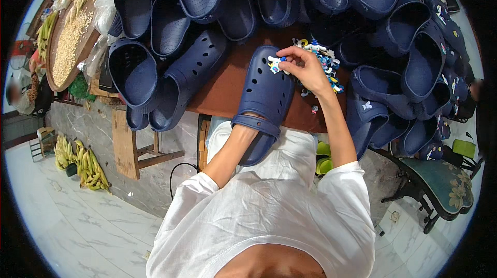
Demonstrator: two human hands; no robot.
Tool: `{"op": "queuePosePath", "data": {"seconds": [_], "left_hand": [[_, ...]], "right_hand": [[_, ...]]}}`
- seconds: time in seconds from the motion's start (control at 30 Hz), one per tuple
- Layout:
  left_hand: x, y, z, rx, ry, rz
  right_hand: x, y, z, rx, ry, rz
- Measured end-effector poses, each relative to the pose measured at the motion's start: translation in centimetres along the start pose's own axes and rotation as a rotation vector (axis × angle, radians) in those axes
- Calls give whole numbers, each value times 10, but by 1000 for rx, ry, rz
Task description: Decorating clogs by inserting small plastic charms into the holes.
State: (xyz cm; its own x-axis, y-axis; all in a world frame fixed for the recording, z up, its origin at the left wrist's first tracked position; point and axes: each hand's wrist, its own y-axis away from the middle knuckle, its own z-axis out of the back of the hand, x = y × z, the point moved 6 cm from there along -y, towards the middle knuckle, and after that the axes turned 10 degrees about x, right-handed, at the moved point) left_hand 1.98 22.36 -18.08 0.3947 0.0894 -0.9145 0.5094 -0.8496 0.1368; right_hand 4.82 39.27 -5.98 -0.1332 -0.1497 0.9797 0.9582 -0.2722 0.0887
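A dark blue perforated clog (265, 92) lies on the brown table (220, 89) in front of me. My left hand (249, 121) is tucked inside it behind the heel strap, mostly hidden, and holds the clog. My right hand (306, 67) pinches a small white and blue charm (276, 64) against the top of the clog's toe. A heap of small colourful charms (325, 62) lies just behind my right hand.
Piles of dark blue clogs (171, 24) ring the table; those on the right (422, 66) carry charms. A round tray of corn kernels (70, 37) sits at far left, corn cobs (85, 161) on the floor, a cushioned chair (445, 185) at right.
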Motion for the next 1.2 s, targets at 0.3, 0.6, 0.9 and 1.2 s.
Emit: {"op": "queuePosePath", "data": {"seconds": [0.3,0.6,0.9,1.2], "left_hand": [[-4,6,0,-60,143,32],[-10,11,2,-109,288,64],[-19,21,-2,-160,414,75],[-25,18,-15,-131,547,156]], "right_hand": [[0,-5,2,87,-11,-72],[-7,-10,6,155,70,-71],[-11,19,-9,-170,-25,7],[11,35,-22,-353,277,173]]}}
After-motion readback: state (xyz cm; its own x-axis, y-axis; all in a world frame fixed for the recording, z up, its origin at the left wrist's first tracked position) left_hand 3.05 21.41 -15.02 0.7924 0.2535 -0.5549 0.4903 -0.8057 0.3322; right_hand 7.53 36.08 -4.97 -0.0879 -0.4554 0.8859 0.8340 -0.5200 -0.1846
